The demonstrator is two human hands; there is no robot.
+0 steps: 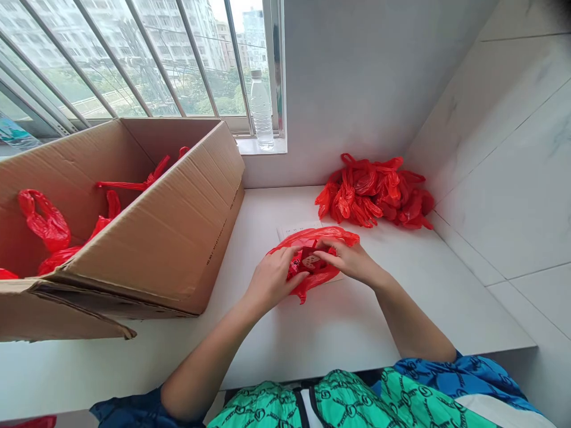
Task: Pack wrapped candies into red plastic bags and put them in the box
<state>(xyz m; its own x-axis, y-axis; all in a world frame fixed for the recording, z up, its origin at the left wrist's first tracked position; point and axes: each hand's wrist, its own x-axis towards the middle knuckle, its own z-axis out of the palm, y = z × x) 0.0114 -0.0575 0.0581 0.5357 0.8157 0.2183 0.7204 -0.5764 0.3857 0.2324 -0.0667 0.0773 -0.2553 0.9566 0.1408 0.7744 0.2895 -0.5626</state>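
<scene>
Red plastic bag (325,277) lies on the near-middle of the worktop (357,333), its mouth spread between the two hands I am watching from my distant station. Inside it I make out a dark red packet (310,260) with a pale label, set between both sets of fingers; it lies to the right of the left fingers and just left of the right ones, its long axis running roughly left to right. I judge the right hand (350,260) nearer: its thumb lies over the packet's right end. The left hand (277,274) is at the bag's left side, thumb and fingers parted around its contents. Whether either set of fingers is truly clenched on packet or film, I cannot tell, as the fingertips are partly hidden. To the left, an open cardboard box (169,249) contains more red plastic bags (47,223), some with loops standing up; its near wall hides the rest from me. At the far right, a heap of knotted red bags (375,190) rests by the wall.
</scene>
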